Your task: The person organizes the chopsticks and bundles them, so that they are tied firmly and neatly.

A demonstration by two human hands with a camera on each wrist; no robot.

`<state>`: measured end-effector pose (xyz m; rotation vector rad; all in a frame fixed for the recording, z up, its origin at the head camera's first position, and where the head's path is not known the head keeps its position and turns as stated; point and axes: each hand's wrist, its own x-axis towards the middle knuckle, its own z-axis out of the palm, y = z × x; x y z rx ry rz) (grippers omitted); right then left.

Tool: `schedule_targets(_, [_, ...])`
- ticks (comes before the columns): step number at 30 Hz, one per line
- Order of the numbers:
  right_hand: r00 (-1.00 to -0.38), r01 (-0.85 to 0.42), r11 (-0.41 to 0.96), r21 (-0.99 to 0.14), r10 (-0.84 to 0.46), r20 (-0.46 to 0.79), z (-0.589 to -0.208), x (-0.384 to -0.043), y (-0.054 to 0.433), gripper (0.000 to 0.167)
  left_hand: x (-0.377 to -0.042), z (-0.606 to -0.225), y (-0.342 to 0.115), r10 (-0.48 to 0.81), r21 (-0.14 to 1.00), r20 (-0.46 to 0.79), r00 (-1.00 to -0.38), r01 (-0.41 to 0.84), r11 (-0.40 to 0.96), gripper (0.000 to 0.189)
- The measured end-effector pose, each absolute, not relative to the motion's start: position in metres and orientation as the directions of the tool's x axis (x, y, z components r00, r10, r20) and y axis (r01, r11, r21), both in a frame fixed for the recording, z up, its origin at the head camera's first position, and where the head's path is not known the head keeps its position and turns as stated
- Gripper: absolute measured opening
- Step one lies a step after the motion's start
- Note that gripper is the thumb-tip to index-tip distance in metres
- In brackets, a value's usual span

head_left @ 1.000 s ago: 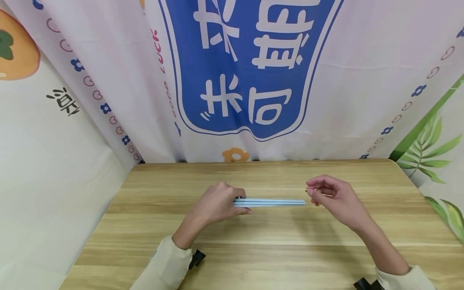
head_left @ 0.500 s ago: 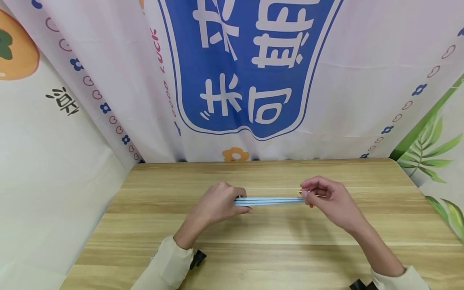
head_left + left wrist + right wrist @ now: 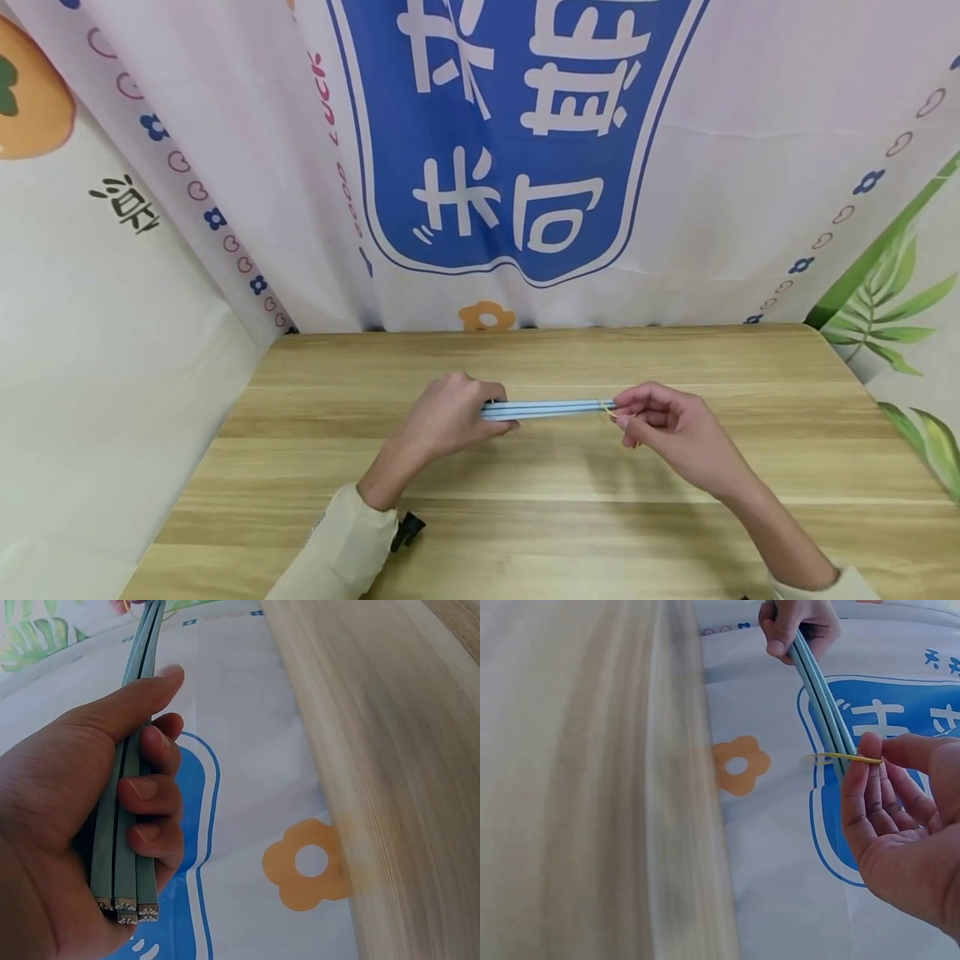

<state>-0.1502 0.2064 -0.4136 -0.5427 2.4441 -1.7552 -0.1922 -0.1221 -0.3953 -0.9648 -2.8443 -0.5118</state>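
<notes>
A bundle of light blue chopsticks (image 3: 543, 409) is held level above the table. My left hand (image 3: 452, 419) grips it round the thick ends, fingers and thumb wrapped about the sticks. In the left wrist view, patterned butt ends of several chopsticks (image 3: 126, 855) show below the curled fingers. Near the thin ends, a yellow rubber band (image 3: 847, 757) crosses the bundle and sticks out past its far side. Thumb and fingertips of my right hand (image 3: 671, 427) pinch the band close beside the tips. Those tips are partly hidden by the right fingers in the head view.
Both hands are over a wood-grain table (image 3: 480, 533). Behind it hangs a white printed cloth (image 3: 720, 208) with a large blue emblem, reaching down to the table's back edge. More printed cloth closes off the left and right sides.
My right hand has moved left to the chopstick tips, and the yellow rubber band now crosses the bundle there. My left hand keeps its grip, and the bundle's tip end has risen slightly.
</notes>
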Motion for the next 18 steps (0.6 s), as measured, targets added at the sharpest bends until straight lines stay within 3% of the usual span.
schedule_targets(6, [-0.933,-0.207,0.271,-0.94,-0.344,0.107,-0.418,-0.144,0.203,0.022,-0.193,-0.394,-0.123,0.561,0.299,0.197,-0.804,0.595,0.746,0.014])
schedule_targets(18, [-0.888,-0.257,0.195,-0.946,-0.435,0.152,-0.435,-0.144,0.196,0.02,-0.194,-0.389,-0.127,0.533,0.305,0.188,-0.825,0.565,0.767,0.023])
